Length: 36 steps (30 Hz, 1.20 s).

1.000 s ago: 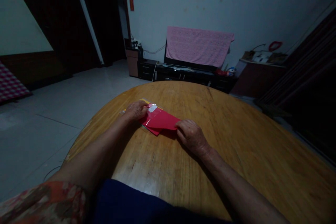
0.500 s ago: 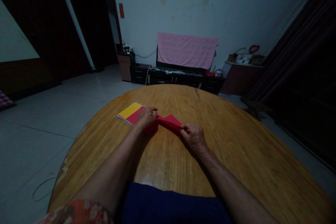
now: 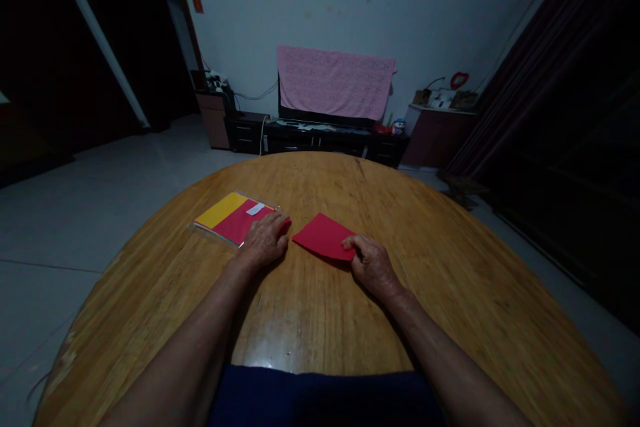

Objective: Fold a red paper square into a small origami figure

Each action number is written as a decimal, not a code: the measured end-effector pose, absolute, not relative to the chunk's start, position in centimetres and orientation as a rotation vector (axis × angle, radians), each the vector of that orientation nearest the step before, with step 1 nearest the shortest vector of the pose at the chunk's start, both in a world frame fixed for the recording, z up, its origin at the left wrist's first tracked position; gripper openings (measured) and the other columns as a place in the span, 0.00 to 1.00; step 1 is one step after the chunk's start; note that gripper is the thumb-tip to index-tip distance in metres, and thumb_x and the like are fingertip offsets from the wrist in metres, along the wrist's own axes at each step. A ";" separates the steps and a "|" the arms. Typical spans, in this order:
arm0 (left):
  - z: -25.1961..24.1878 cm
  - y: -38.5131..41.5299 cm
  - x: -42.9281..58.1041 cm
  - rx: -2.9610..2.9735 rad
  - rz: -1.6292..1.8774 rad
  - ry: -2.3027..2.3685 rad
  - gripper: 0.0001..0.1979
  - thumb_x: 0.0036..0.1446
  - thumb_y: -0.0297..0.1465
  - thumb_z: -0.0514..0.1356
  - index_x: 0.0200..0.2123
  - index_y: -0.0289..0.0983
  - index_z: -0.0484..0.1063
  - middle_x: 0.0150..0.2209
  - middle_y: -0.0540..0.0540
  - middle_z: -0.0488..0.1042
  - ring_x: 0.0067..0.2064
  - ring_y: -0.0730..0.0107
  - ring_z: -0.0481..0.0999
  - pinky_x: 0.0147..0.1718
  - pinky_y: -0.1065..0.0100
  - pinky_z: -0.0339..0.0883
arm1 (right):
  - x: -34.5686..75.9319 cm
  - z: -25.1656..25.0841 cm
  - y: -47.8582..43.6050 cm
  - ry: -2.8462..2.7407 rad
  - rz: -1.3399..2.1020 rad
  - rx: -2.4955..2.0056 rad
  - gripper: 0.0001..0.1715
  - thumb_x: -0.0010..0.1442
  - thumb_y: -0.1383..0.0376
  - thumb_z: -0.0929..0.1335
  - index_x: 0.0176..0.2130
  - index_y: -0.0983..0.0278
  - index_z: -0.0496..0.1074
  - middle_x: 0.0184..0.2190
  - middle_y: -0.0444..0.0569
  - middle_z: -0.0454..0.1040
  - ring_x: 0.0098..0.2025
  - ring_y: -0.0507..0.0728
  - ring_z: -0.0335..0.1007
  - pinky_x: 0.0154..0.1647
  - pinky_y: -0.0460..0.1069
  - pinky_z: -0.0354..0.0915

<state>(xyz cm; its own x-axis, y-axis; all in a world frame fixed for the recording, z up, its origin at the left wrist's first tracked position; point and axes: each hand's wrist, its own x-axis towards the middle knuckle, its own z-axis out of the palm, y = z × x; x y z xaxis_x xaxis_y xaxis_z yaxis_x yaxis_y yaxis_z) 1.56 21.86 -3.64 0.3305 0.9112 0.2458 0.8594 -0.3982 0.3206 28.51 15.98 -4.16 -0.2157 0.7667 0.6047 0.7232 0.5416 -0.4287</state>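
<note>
My right hand (image 3: 375, 265) is closed on the near right corner of a red sheet of paper (image 3: 320, 235), which is held flat and slightly tilted over the table. My left hand (image 3: 265, 238) lies at the right edge of a clear packet of coloured paper (image 3: 220, 210), its fingers curled. A small bit of red paper (image 3: 286, 223) shows at its fingertips; the rest of that piece is hidden under the hand. The packet shows a yellow and a red area, with a white label (image 3: 255, 209) near its far right side.
The round wooden table (image 3: 320, 320) fills the foreground. Beyond it, a low black cabinet (image 3: 245, 136) stands by the wall, with a pink cloth (image 3: 335, 83) draped over a screen. Dark curtains (image 3: 495, 100) hang at the right.
The red paper that was stretched between both hands is now apart: a sheet in my right hand, a bit at my left. My left hand moved left and down; the packet's label shows.
</note>
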 end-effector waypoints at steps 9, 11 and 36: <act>-1.2 20.6 4.9 2.640 0.628 1.278 0.23 0.55 0.26 0.54 0.55 0.35 0.68 0.57 0.40 0.68 0.58 0.58 0.67 0.58 0.58 0.61 | 27.0 -2.2 13.7 -2.247 -0.179 -1.470 0.11 0.58 0.75 0.63 0.39 0.65 0.71 0.34 0.53 0.74 0.37 0.60 0.68 0.39 0.53 0.61; -1.1 19.8 6.2 2.677 0.590 1.123 0.25 0.53 0.24 0.53 0.55 0.37 0.68 0.56 0.41 0.69 0.56 0.59 0.69 0.55 0.59 0.64 | 26.5 -2.0 13.3 -2.302 -0.157 -1.527 0.10 0.59 0.74 0.63 0.37 0.65 0.71 0.33 0.52 0.73 0.37 0.60 0.67 0.39 0.53 0.61; -1.5 16.3 7.6 2.271 0.680 1.083 0.14 0.57 0.27 0.52 0.37 0.38 0.78 0.34 0.46 0.79 0.37 0.66 0.77 0.38 0.65 0.68 | 30.8 -0.3 13.5 -1.770 0.799 -1.481 0.16 0.64 0.64 0.59 0.40 0.63 0.75 0.36 0.49 0.79 0.40 0.57 0.74 0.44 0.52 0.65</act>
<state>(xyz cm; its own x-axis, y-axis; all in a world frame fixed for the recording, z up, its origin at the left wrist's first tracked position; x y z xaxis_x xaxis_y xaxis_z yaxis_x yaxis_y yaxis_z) 7.63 16.33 -1.48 0.5520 0.8067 0.2111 0.5406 -0.5390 0.6459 30.80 13.49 -0.26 -0.1165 0.9864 0.1160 0.5653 0.1619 -0.8089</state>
